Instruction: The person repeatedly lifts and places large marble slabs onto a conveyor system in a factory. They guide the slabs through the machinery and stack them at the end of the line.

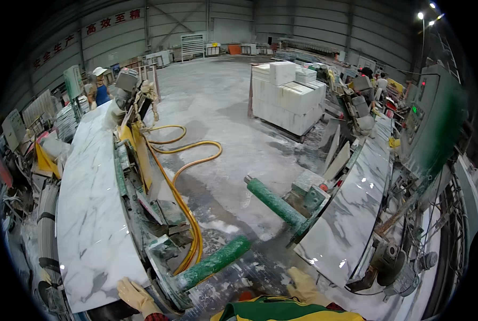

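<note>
Steadying the left slab (97, 214), probably: left hand (134, 296) sat on its near end, fingers loose; right hand (304, 287), couldn't tell.

Left slab (94, 208) and right slab (348, 208), hose (197, 235) on the floor (233, 123) between, block stack (287, 101) farther back.

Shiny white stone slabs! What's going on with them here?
Somebody's gloved left hand rests on the near corner of a long, grey-veined white slab. Their gloved right hand is low in front of them, near a second veined slab; I can't tell whether it holds anything. Two green cylinders stick out between the slabs, and a yellow hose loops there too. Farther back on the left is a white-hatted person.
</note>
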### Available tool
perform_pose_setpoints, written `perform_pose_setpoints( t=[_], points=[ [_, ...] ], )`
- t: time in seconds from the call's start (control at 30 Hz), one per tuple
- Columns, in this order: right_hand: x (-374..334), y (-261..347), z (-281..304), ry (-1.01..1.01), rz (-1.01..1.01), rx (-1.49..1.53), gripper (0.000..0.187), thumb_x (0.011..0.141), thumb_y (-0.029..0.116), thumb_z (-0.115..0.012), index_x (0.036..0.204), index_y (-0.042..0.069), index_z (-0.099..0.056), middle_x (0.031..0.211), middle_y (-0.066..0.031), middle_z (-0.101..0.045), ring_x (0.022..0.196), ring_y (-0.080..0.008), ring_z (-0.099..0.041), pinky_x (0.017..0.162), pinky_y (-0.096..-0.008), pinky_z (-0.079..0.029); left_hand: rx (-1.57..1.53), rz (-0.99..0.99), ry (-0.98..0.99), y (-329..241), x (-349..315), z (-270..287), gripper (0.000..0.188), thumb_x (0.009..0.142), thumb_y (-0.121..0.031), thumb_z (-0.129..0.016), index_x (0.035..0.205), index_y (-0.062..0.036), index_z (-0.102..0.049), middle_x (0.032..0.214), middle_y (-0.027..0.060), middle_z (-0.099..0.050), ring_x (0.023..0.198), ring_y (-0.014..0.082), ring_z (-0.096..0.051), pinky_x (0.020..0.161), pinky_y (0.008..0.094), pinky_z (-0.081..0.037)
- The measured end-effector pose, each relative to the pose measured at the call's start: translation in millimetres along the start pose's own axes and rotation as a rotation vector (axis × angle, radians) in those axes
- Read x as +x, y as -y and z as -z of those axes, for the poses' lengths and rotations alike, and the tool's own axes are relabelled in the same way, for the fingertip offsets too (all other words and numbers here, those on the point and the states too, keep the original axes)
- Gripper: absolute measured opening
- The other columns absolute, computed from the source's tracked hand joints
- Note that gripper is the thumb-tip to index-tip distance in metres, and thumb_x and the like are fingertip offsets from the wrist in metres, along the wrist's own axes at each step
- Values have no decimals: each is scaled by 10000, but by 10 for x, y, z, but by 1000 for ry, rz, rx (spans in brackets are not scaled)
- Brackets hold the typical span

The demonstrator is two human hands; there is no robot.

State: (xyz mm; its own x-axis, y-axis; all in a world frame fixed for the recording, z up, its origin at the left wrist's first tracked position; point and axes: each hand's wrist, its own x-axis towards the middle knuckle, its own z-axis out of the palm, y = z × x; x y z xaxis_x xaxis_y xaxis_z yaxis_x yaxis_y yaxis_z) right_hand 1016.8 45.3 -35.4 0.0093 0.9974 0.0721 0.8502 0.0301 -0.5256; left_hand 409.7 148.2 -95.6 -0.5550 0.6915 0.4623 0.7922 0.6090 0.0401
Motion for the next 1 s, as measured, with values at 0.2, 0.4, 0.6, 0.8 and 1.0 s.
perform_pose_setpoints(
  t=[0.2,0.4,0.6,0.8,1.0],
  points=[
    [-84,-873,5,-8,-489,301,394,947,323,-686,1227,62,-778,1133,-205,-789,1041,-403,-749,914,-454,-578,-27,-6,-27,-137,26,162,370,1078,-224,-558,1398,-47,-615,1524,222,-569,1433,395,-486,1202,519,-360],
    [-221,-1699,-715,29,-591,397,401,969,329,-723,1262,61,-779,1126,-152,-806,1023,-259,-758,922,-360,-573,-64,-6,-58,-139,-34,83,367,1072,-225,-574,1390,-52,-635,1485,236,-593,1401,417,-522,1198,535,-365],
    [-809,-1859,-1429,298,-914,1072,431,1023,342,-688,1334,48,-737,1174,-123,-791,985,-223,-739,895,-348,-575,-30,-10,-69,-104,-62,152,396,1021,-248,-596,1372,-67,-627,1451,228,-619,1406,409,-501,1196,558,-337],
    [-1127,-1465,-1599,829,-247,132,488,1037,357,-689,1383,13,-692,1206,-105,-781,969,-216,-735,888,-348,-584,-126,9,-19,-139,-75,326,395,1026,-247,-576,1366,-53,-626,1458,220,-581,1382,424,-491,1187,556,-332],
    [-728,-479,-1356,830,-392,361,485,1039,384,-666,1390,51,-703,1170,-110,-788,1038,-234,-727,918,-370,-570,-162,-36,-93,-138,-31,590,342,989,-246,-590,1263,-46,-634,1318,199,-590,1233,415,-521,1058,549,-382]
  ],
)
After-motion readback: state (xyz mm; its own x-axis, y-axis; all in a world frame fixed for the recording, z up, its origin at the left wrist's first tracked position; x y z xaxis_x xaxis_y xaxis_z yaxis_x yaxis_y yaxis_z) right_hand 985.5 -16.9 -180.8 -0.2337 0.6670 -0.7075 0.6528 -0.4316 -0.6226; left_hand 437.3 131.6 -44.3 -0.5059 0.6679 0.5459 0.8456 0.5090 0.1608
